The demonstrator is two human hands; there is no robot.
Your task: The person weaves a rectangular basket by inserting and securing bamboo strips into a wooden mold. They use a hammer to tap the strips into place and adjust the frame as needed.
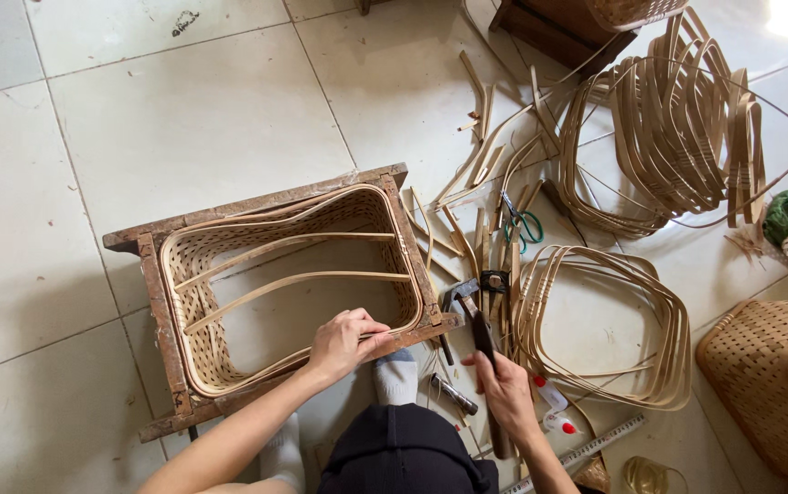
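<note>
Left hand [343, 340] rests curled on the near rim of a woven bamboo basket [197, 274], fingers bent over the rim strips and pinching them against the frame. That basket sits inside a rough wooden frame [151, 302], a rectangular mould lying on the tiled floor [138, 119], with two thin bamboo strips bowed across its open middle. Right hand [506, 391] is closed around the wooden handle of a hammer [463, 298], whose metal head lies just beside the frame's near right corner. Between the two hands, a foot in a white sock [397, 375] presses close against the frame's near edge.

To the right of the hammer lies a stack of bent bamboo hoops [664, 338], and beyond it, toward the far right of the floor, a larger bundle of hoops [686, 128]. Green-handled scissors [524, 224] lie among loose bamboo offcuts between the frame and the hoops. A finished woven basket [778, 384] sits at the right edge, and a metal ruler [586, 450] lies near the right forearm.
</note>
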